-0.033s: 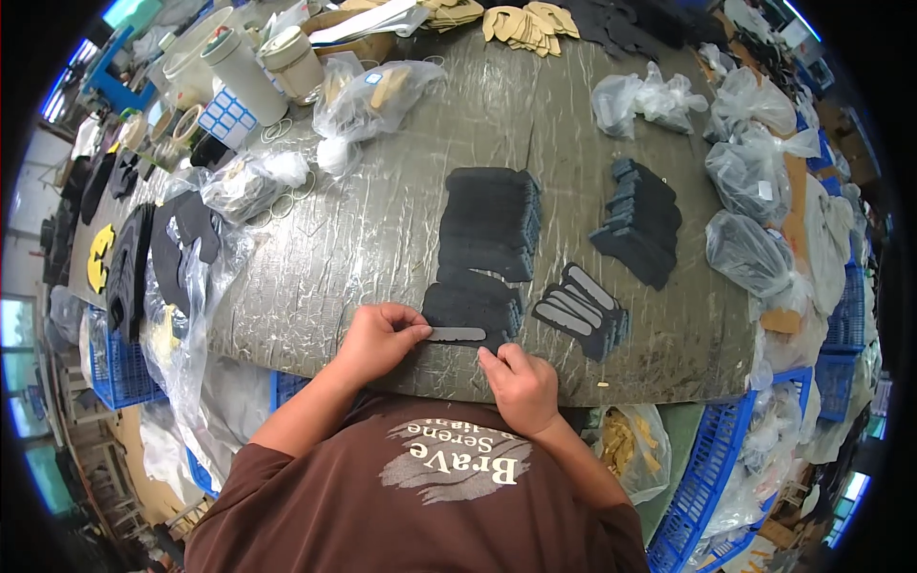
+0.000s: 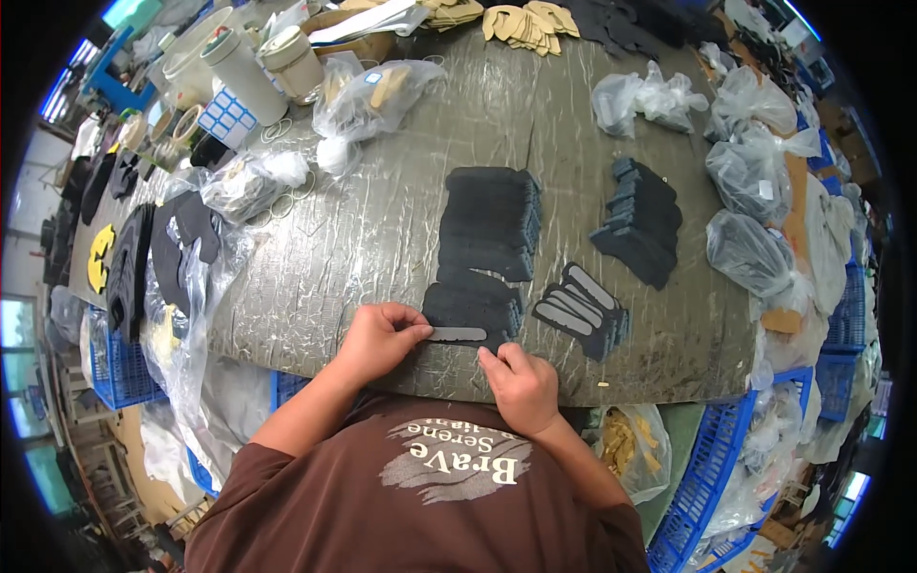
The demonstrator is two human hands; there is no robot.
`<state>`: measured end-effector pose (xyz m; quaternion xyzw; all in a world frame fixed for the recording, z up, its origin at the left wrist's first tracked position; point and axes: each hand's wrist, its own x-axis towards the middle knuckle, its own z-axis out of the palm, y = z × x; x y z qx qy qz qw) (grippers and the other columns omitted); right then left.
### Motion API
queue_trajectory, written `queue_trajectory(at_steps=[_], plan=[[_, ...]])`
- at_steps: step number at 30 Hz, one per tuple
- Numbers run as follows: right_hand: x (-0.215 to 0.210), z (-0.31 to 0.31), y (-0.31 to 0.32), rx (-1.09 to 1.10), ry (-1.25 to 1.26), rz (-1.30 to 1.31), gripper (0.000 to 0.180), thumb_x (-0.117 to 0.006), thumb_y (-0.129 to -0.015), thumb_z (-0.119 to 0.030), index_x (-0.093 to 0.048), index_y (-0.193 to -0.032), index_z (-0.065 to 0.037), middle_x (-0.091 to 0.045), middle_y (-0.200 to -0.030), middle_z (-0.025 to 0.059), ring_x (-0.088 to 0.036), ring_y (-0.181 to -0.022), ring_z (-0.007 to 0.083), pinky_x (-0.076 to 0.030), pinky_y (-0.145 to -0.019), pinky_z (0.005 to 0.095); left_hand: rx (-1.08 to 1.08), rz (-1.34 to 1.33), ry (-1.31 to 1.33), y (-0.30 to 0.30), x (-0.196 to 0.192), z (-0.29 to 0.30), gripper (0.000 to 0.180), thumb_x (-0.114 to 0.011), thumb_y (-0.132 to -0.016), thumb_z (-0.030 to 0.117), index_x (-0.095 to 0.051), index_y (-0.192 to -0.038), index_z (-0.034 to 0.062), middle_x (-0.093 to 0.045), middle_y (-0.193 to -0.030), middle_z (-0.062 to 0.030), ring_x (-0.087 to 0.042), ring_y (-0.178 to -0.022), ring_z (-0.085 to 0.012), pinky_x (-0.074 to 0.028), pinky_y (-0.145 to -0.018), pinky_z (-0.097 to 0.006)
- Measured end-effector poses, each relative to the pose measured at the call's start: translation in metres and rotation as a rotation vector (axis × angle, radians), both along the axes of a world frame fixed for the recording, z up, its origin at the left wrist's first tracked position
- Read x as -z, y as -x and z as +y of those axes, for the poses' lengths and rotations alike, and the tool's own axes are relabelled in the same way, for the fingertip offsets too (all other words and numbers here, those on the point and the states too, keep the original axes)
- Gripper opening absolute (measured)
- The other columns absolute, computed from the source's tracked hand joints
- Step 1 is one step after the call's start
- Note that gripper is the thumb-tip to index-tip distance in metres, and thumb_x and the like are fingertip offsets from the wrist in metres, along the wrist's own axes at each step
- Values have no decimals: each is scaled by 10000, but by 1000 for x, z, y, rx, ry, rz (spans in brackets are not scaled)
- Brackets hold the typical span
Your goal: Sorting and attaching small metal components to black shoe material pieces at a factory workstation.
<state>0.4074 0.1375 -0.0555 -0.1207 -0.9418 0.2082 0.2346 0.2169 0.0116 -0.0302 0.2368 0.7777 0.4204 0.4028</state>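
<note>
My left hand (image 2: 377, 339) pinches the left end of a thin light-grey strip (image 2: 460, 334), which lies along the front edge of a black cut piece. That piece belongs to an overlapping row of black cut pieces (image 2: 473, 304) on the table in front of me. With thumb and curled fingers, my right hand (image 2: 521, 384) grips the lower right corner of the same black piece. To its right lies a small fan of black pieces with grey strips (image 2: 576, 304) on them. Farther off is a longer row of black pieces (image 2: 485, 220), and another stack of black pieces (image 2: 642, 224) sits to the right.
The dark table (image 2: 373, 229) has a wrinkled, shiny cover. Clear plastic bags (image 2: 377, 100) and a white bottle (image 2: 244, 76) stand at the back left. More bags (image 2: 750, 172) line the right edge. A blue crate (image 2: 702, 477) stands below, right of my body.
</note>
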Motion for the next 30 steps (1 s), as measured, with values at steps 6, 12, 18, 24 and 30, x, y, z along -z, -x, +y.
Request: queue_trajectory(at_steps=[6,12,18,24,30], plan=[[-3,0,1,2,18,-9,169,-677,-725,-73,-667,-893,-74,-533,-769,41,-537,-528,215,-434,-465,331,23,82,12,-1,1,2,84,-693,-777,72,-678,-803,-7,-628,-661,-12,-544,-601,-54,-440,-549,-212],[-1,1,0,-57,-83,-39,170,-591,-734,-71,-658,-887,-40,-617,-1083,28,-558,-579,172,-453,-514,313,23,104,49,-2,-3,5,95,-692,-771,79,-681,-799,-11,-629,-657,-18,-550,-603,-61,-446,-548,-219],[-4,0,1,-33,-38,-81,149,-650,-733,-74,-659,-878,-44,-645,-1052,32,-595,-587,189,-463,-521,318,48,262,-1,-4,1,4,135,-701,-753,106,-683,-793,-21,-665,-687,-78,-578,-603,-96,-474,-574,-260],[-2,-1,3,-26,-36,-68,143,-595,-747,-81,-652,-874,-50,-631,-1077,14,-570,-558,163,-463,-512,312,139,513,-48,-6,2,4,107,-688,-740,109,-681,-782,11,-641,-712,-131,-632,-654,-249,-489,-603,-328],[-6,3,2,19,4,3,125,-633,-755,-86,-637,-873,-44,-630,-1063,20,-591,-580,196,-473,-518,319,288,793,-108,-6,-5,11,55,-660,-743,56,-617,-760,26,-596,-757,-134,-588,-702,-319,-472,-645,-369]])
